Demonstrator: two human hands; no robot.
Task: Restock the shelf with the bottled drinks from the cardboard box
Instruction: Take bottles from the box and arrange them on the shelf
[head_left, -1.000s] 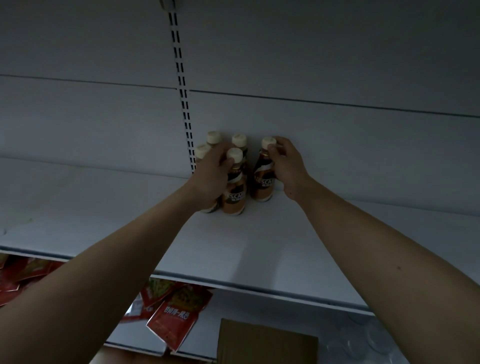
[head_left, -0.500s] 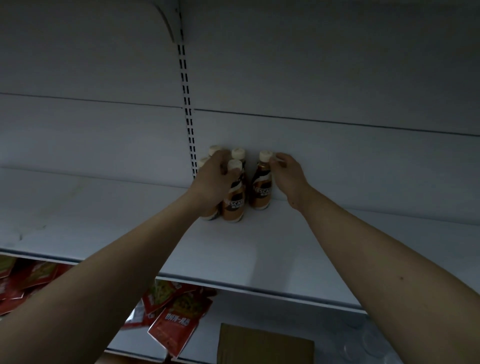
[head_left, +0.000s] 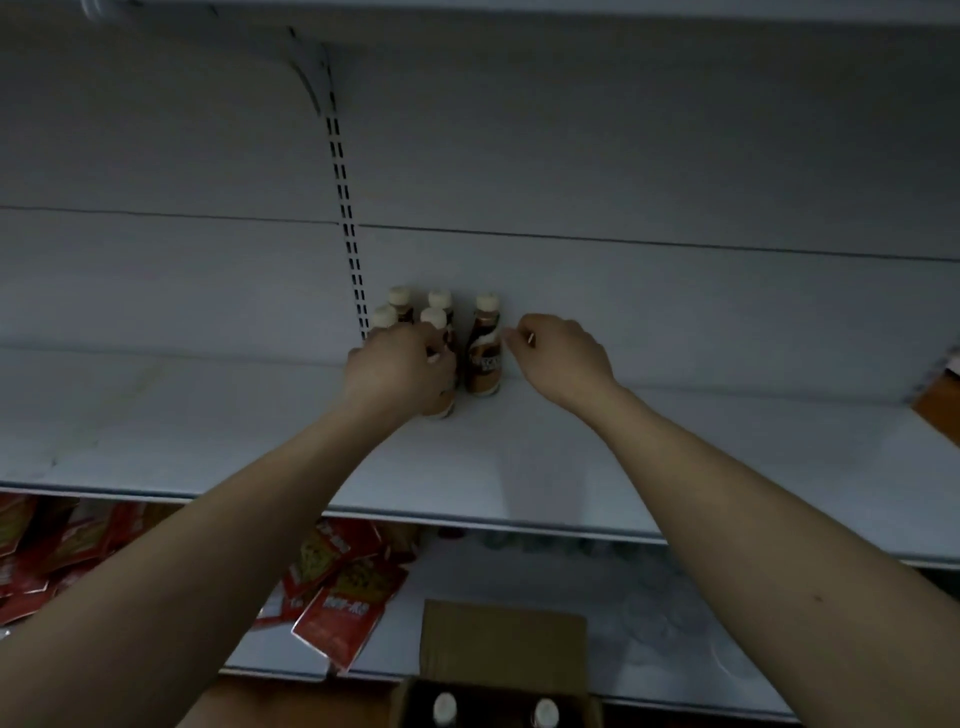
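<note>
Bottles (head_left: 439, 338) beside upright (head_left: 347, 228), perhaps touching

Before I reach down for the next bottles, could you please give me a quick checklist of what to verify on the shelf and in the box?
1. Rightmost bottle stands upright on the shelf: ok.
2. Right hand is off that bottle, fingers just beside it: ok.
3. Left hand is clear of the front bottle: not ok, it rests against it.
4. Bottles grouped at the back wall beside the slotted upright: ok.
5. Free shelf space to the right of the group: ok.
6. Cardboard box holds more bottles: ok, two caps show; how many more, cannot tell.
</note>
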